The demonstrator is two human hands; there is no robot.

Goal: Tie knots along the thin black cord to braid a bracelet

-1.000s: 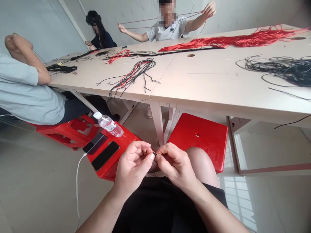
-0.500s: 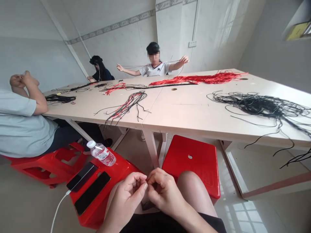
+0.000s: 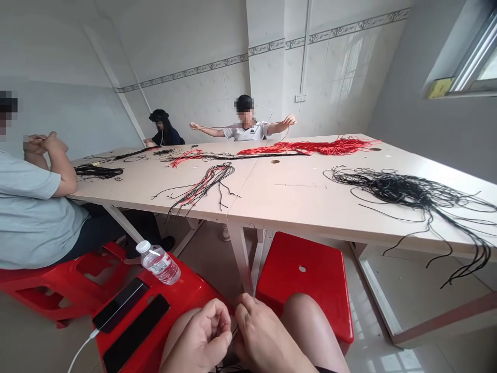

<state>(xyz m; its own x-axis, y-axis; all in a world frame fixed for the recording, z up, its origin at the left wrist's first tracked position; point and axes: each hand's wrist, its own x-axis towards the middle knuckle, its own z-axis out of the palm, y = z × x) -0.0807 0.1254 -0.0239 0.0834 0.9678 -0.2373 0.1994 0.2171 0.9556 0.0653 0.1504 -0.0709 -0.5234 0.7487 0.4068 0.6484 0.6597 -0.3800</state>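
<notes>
Left hand (image 3: pixel 200 338), right hand (image 3: pixel 264 336) cut off; dark cord (image 3: pixel 234 334) between, faint.

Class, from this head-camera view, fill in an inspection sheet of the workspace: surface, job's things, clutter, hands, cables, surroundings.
Surface: long pale table, with round holes.
Job's things: thin dark cord at the hands; on the table, black cords, red cords, mixed red-and-black cords.
Clutter: water bottle, phone, second phone, all on a red plastic stool.
Hands: left hand, right hand, close together above the knees; grip unclear.
Cables: white charging cable, running toward the phone.
Surroundings: second red stool; co-worker stretching a cord; co-worker; co-worker; wall socket.
</notes>
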